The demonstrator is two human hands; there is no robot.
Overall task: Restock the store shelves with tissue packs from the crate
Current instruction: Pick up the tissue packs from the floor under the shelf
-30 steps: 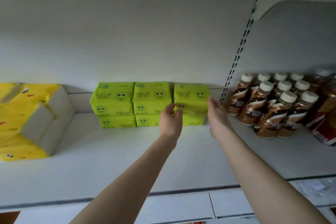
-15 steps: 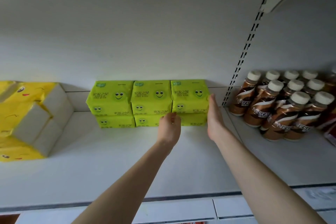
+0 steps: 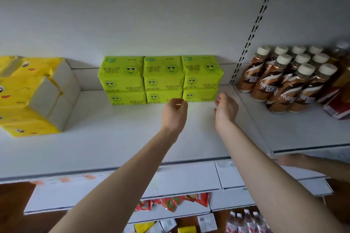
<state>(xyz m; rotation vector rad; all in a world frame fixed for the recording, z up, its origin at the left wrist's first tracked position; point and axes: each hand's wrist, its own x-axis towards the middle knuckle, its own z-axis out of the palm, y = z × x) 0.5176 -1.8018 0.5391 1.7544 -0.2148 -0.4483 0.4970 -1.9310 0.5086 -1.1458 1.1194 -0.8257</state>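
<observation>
Tissue packs beyond left hand, right hand

To your right, brown coffee bottles with white caps stand upright in close rows, touching one another. A red carton lies tilted just beside them at the far right. A slotted metal rail runs upward left of the bottles. Below, you see red packets in a row and small bottles at the lower right. Another person's forearm reaches in from the right edge.
</observation>
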